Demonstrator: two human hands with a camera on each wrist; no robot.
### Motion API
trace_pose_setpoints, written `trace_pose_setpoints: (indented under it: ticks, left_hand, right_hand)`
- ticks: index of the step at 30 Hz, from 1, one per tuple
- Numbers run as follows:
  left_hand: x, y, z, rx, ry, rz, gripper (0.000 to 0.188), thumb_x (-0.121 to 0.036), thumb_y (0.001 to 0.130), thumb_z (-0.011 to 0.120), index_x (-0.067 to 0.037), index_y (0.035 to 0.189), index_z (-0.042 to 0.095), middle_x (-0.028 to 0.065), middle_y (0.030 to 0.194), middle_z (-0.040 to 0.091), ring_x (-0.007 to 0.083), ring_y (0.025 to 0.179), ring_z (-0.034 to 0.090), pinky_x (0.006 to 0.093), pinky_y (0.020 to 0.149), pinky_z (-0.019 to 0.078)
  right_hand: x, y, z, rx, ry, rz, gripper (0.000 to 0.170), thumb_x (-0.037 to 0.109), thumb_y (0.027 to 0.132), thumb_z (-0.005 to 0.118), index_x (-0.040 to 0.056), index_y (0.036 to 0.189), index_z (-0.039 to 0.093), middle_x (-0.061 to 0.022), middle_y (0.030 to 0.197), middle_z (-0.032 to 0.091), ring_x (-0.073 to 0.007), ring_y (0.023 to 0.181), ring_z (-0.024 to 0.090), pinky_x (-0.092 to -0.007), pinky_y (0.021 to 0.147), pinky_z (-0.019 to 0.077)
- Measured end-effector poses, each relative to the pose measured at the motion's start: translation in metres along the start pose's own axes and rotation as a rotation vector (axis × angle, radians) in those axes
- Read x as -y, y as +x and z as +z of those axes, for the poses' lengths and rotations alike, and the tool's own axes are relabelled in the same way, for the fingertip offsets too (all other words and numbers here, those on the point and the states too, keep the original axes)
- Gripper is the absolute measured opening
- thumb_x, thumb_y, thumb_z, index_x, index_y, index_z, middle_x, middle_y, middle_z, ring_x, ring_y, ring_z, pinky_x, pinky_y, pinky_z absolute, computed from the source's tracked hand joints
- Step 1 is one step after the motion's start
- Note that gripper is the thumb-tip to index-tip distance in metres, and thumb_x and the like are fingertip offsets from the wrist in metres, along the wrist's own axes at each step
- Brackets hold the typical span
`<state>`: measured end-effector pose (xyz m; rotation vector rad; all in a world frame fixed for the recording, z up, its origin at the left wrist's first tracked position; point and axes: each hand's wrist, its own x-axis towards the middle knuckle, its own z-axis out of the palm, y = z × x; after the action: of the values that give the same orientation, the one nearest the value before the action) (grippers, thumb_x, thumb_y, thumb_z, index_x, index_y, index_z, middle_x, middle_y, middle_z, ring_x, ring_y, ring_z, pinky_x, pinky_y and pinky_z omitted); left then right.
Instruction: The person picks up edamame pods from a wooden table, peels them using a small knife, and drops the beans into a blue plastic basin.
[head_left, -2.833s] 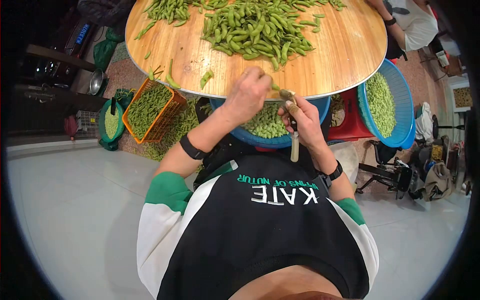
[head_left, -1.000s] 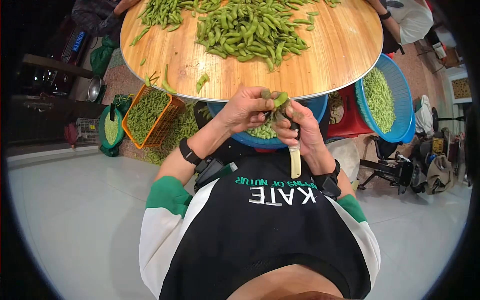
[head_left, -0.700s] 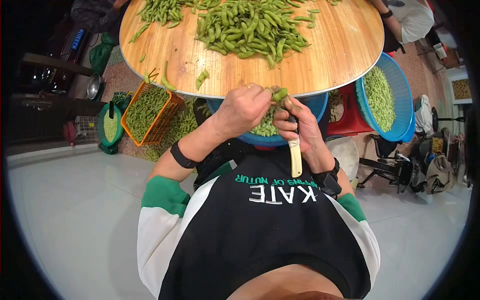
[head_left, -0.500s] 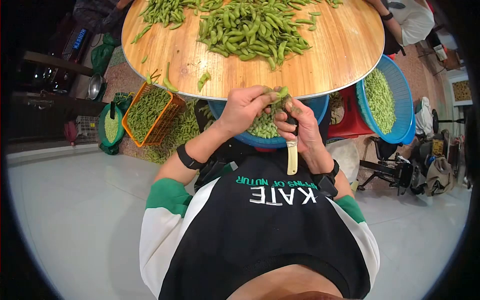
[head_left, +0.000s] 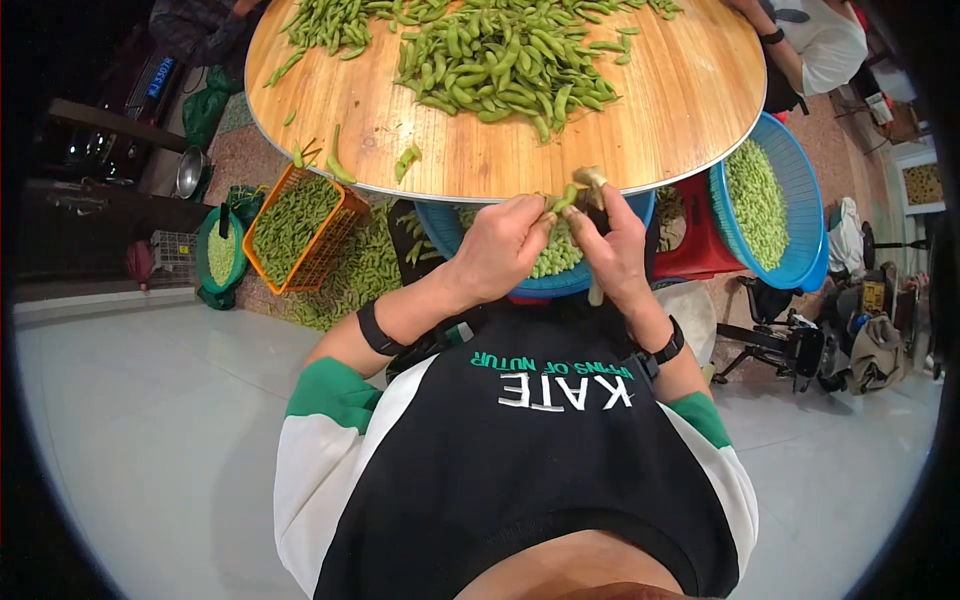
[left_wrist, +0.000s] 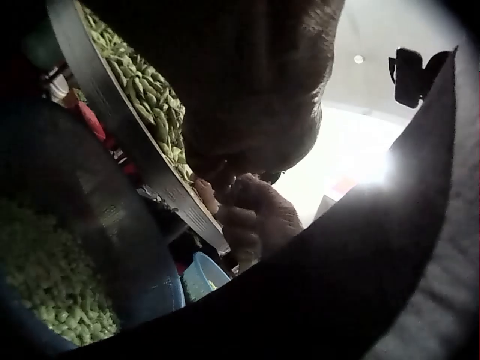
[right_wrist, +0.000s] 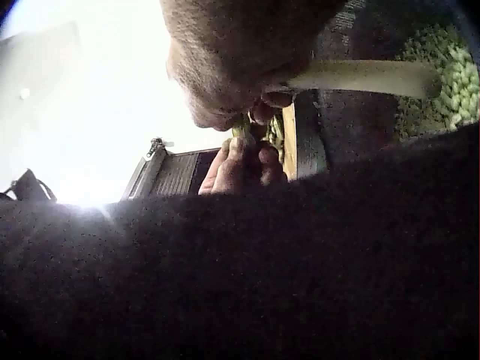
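Between my two hands, just off the near table edge, is a green soybean pod [head_left: 565, 198]. My left hand [head_left: 500, 248] pinches one end of it between thumb and fingers. The right hand [head_left: 615, 250] meets the pod from the other side with its thumb, its pale-covered forefinger [head_left: 590, 178] sticking out toward the table. A tool with a pale, flat, handle-like end [right_wrist: 360, 76] is held in the right hand; the rest of it is hidden by the palm. Below the hands stands a blue basin [head_left: 437, 225] with shelled beans [head_left: 558, 255].
A heap of pods [head_left: 505, 70] covers part of the round wooden table [head_left: 690, 110]. Right of me is a blue basket [head_left: 805, 210] of beans on a red stool [head_left: 695, 235]. An orange crate [head_left: 325, 245] of pods stands left. Another person's arm [head_left: 785, 55] reaches the table.
The left hand has come back from over the table edge to the right hand. The right hand has turned, its forefinger now extended and the tool's pale end mostly hidden beneath it.
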<state>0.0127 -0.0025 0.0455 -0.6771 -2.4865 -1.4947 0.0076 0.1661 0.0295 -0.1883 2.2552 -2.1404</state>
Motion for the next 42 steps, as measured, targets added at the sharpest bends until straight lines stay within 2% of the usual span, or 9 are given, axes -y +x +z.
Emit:
trace_pose_setpoints:
  ticks: [4, 8, 13, 17, 26, 29, 32, 38, 42]
  left_hand:
    - [-0.002, -0.005, 0.002, 0.007, -0.016, -0.017, 0.008, -0.002, 0.084, 0.055, 0.003, 0.08, 0.05, 0.0211, 0.072, 0.052, 0.0404, 0.067, 0.054, 0.045, 0.059, 0.0416]
    - [-0.002, -0.007, 0.007, -0.006, 0.008, 0.042, 0.005, 0.0, 0.083, 0.055, 0.004, 0.084, 0.052, 0.0179, 0.072, 0.052, 0.0336, 0.063, 0.055, 0.0384, 0.056, 0.0431]
    - [0.008, -0.008, 0.017, 0.015, 0.035, -0.099, 0.004, -0.001, 0.079, 0.051, 0.003, 0.081, 0.052, 0.0242, 0.072, 0.054, 0.0422, 0.07, 0.057, 0.0459, 0.062, 0.045]
    - [0.02, -0.012, 0.025, -0.015, -0.091, -0.266, 0.009, -0.001, 0.077, 0.049, 0.003, 0.082, 0.055, 0.0259, 0.072, 0.055, 0.044, 0.071, 0.057, 0.048, 0.064, 0.0452]
    - [0.02, -0.018, 0.021, -0.073, 0.008, -0.004, 0.018, 0.0, 0.08, 0.055, 0.002, 0.098, 0.054, 0.023, 0.082, 0.059, 0.0415, 0.076, 0.059, 0.0458, 0.064, 0.0465]
    - [0.014, -0.02, 0.012, -0.034, -0.266, -0.18, 0.015, -0.001, 0.081, 0.058, 0.002, 0.095, 0.055, 0.0202, 0.08, 0.057, 0.0381, 0.073, 0.058, 0.0419, 0.062, 0.047]
    - [0.009, -0.017, -0.011, -0.033, -0.114, -0.074, 0.012, 0.0, 0.08, 0.06, 0.002, 0.091, 0.056, 0.0176, 0.078, 0.056, 0.0336, 0.07, 0.059, 0.0373, 0.06, 0.0475]
    - [0.073, 0.011, -0.078, -0.252, 0.57, 0.251, 0.018, 0.002, 0.075, 0.053, -0.003, 0.091, 0.06, 0.0149, 0.083, 0.057, 0.0341, 0.078, 0.055, 0.0454, 0.068, 0.0423]
    - [0.104, -0.003, -0.122, -0.245, 0.83, -0.084, 0.021, -0.002, 0.076, 0.057, 0.002, 0.096, 0.058, 0.0193, 0.085, 0.057, 0.0361, 0.086, 0.055, 0.0448, 0.077, 0.0448]
  right_hand:
    - [-0.002, 0.008, -0.007, 0.071, -0.319, -0.348, 0.034, 0.002, 0.079, 0.065, -0.0017, 0.112, 0.056, -0.0117, 0.086, 0.061, -0.0226, 0.071, 0.059, -0.0313, 0.068, 0.0492]
    - [-0.005, 0.006, -0.008, 0.117, -0.439, -0.433, 0.024, 0.0, 0.075, 0.065, -0.0014, 0.097, 0.056, -0.0172, 0.079, 0.054, -0.0312, 0.069, 0.057, -0.0342, 0.062, 0.0474]
    - [-0.029, 0.007, 0.0, 0.046, -0.647, -0.561, 0.028, -0.002, 0.07, 0.062, -0.0019, 0.094, 0.049, -0.0205, 0.078, 0.052, -0.0401, 0.068, 0.056, -0.0442, 0.057, 0.047]
    - [-0.026, 0.005, 0.001, 0.073, -0.661, -0.596, 0.026, -0.002, 0.071, 0.061, -0.0015, 0.094, 0.049, -0.0198, 0.077, 0.052, -0.0393, 0.067, 0.056, -0.0433, 0.056, 0.0472]
    - [-0.032, 0.007, -0.001, -0.013, -0.654, -0.564, 0.025, -0.003, 0.069, 0.06, -0.0009, 0.092, 0.049, -0.0191, 0.075, 0.052, -0.039, 0.065, 0.056, -0.0429, 0.055, 0.0476]
    - [-0.03, 0.004, 0.004, -0.004, -0.539, -0.518, 0.026, -0.004, 0.068, 0.06, -0.0015, 0.092, 0.05, -0.0198, 0.074, 0.053, -0.0391, 0.064, 0.056, -0.0426, 0.055, 0.047]
    - [-0.032, 0.008, 0.003, 0.004, -0.645, -0.606, 0.026, -0.005, 0.068, 0.061, -0.0018, 0.092, 0.05, -0.0203, 0.073, 0.052, -0.0396, 0.064, 0.056, -0.0425, 0.054, 0.0461]
    - [-0.027, 0.008, 0.003, 0.134, -0.541, -0.622, 0.025, -0.005, 0.068, 0.064, -0.001, 0.089, 0.051, -0.0188, 0.074, 0.052, -0.0375, 0.069, 0.055, -0.0421, 0.059, 0.0454]
    - [-0.028, 0.009, -0.004, 0.091, -0.556, -0.63, 0.023, -0.006, 0.068, 0.066, -0.0004, 0.085, 0.051, -0.0174, 0.073, 0.052, -0.0358, 0.069, 0.054, -0.0407, 0.059, 0.0453]
